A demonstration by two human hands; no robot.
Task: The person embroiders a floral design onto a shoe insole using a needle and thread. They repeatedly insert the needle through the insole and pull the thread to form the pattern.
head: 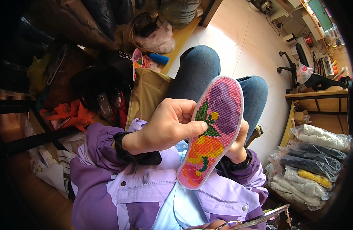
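A cross-stitched shoe insole (199, 143) is held up over my lap, toe end tilted away from me. Its pink face carries purple, orange and yellow flowers with green leaves, inside a white edge. My left hand (170, 123) grips its left side, the thumb pressed on the green leaves and the other fingers curled at the edge. Behind the right edge is my right hand (238, 143), its fingers mostly hidden by the insole; it appears to support it from the back. A second insole with a similar pattern (138, 59) leans among the things at the left.
Beside my left knee are a khaki cloth (149, 89), a blue cylinder (159, 58) and a plastic bag (162, 37). A phone (104, 105) lies near an orange-red bag (73, 115). Plastic-wrapped folded clothes (311, 161) are stacked at right, below an office chair (303, 69).
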